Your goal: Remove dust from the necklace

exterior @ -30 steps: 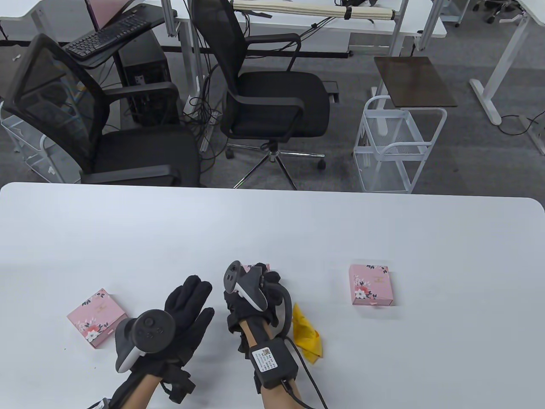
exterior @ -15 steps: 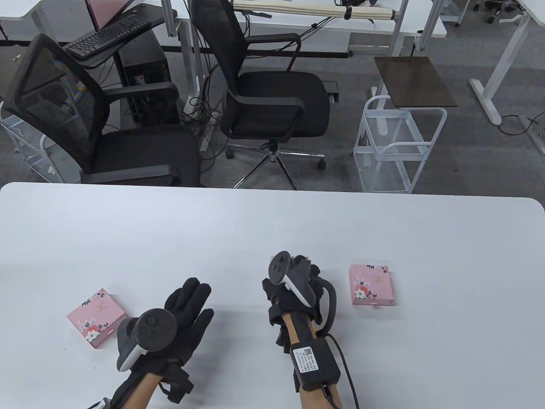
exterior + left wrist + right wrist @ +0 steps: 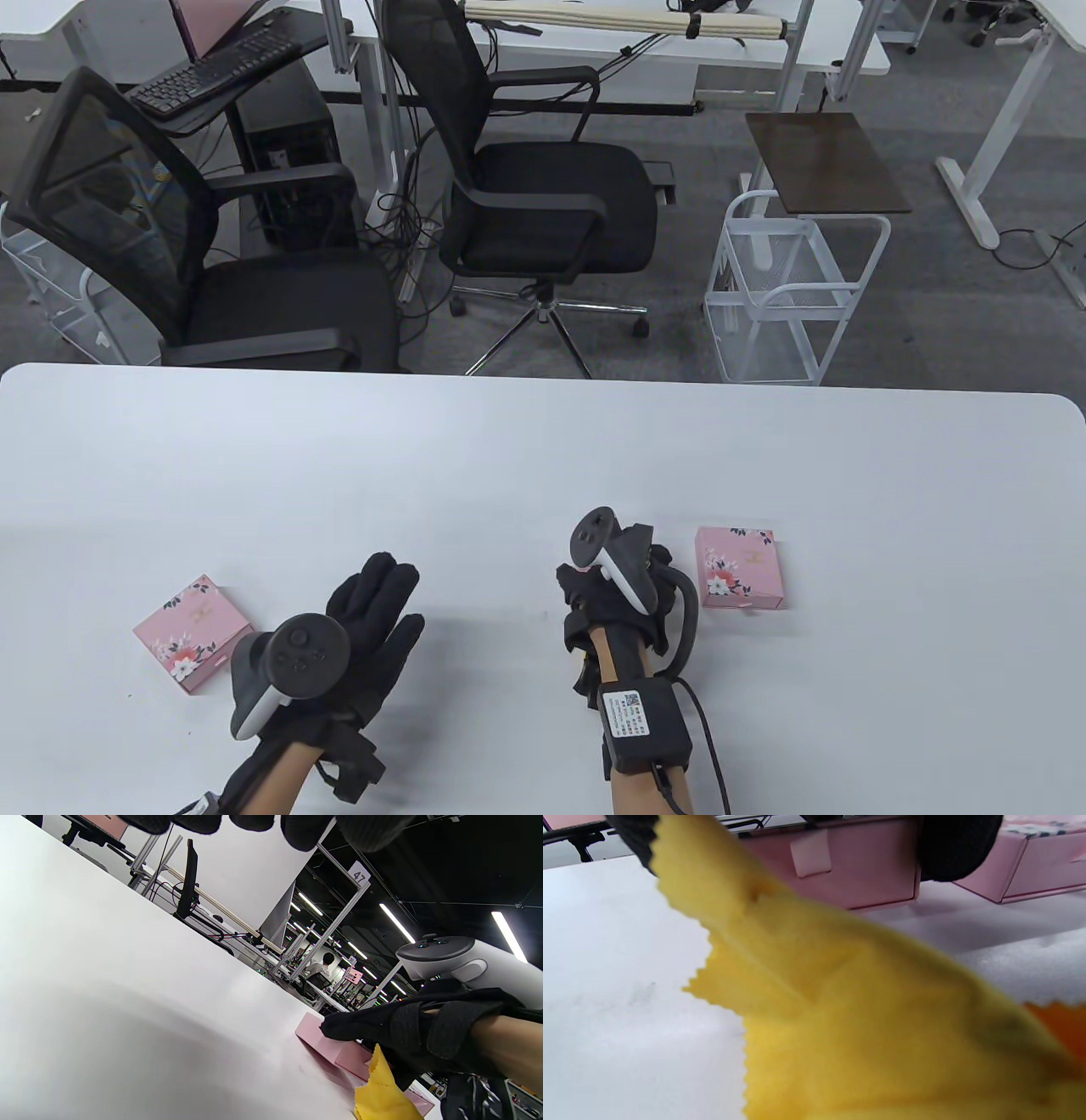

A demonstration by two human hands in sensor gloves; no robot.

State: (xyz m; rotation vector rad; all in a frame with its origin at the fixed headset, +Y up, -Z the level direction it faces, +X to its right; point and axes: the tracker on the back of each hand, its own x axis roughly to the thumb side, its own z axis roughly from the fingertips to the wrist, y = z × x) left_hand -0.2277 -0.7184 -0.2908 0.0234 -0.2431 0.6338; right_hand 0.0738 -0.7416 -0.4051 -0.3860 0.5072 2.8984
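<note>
No necklace shows in any view. My right hand [image 3: 632, 577] grips a yellow cloth [image 3: 861, 1018], which hangs down from its fingers [image 3: 356, 1024]; the cloth also shows in the left wrist view [image 3: 382, 1099]. The fingertips lie on a small pink box [image 3: 326, 1046] with a drawer tab [image 3: 811, 853]. In the table view the hand hides both cloth and box. A second pink floral box [image 3: 736, 567] lies just right of this hand. My left hand [image 3: 386, 594] lies open and flat on the white table [image 3: 543, 441], holding nothing.
A third pink floral box [image 3: 193, 632] lies left of my left hand. Beyond the table's far edge stand two black office chairs [image 3: 543, 195] and a white wire cart [image 3: 789, 289].
My right hand has slid to the right with the pink box and picked up the yellow cloth, ending beside the right-hand box. My left hand has stayed put.
</note>
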